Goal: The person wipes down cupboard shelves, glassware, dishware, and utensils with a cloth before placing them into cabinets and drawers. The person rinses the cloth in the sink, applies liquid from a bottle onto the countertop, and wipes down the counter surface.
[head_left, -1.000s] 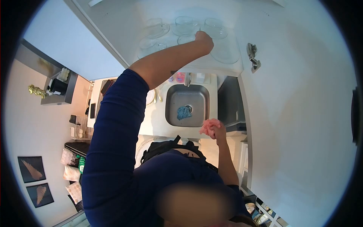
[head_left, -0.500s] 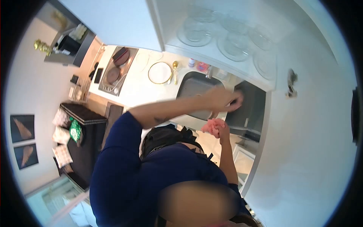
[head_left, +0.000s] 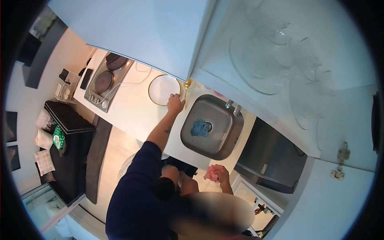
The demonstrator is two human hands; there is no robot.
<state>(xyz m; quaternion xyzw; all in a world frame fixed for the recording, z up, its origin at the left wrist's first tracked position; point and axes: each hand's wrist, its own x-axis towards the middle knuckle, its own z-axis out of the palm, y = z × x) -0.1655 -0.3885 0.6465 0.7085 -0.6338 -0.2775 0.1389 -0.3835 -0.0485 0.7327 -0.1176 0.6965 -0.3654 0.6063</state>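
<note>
My left hand (head_left: 175,104) is at the lower right rim of a white plate with a gold edge (head_left: 163,89). Its fingers look apart and seem to touch the rim; nothing visible is held. Beside the plate, a gold spoon (head_left: 187,83) lies close to my fingertips, its lower part close to my thumb. In front of my body, my right hand (head_left: 225,177) is closed around a crumpled pink cloth (head_left: 213,173). A blue cloth (head_left: 199,129) lies in the steel sink (head_left: 224,144), next to the drain.
Left of the plate is a hob (head_left: 105,81) with a white cable across the counter (head_left: 130,98). A cupboard door (head_left: 152,36) overhangs the counter. Glassware (head_left: 256,76) stands on the shelf above. A dark appliance (head_left: 264,156) is right of the sink.
My left hand has swung left from over the sink to the plate's rim. The sink and blue cloth are now uncovered. My right hand still holds the pink cloth, and the view has shifted.
</note>
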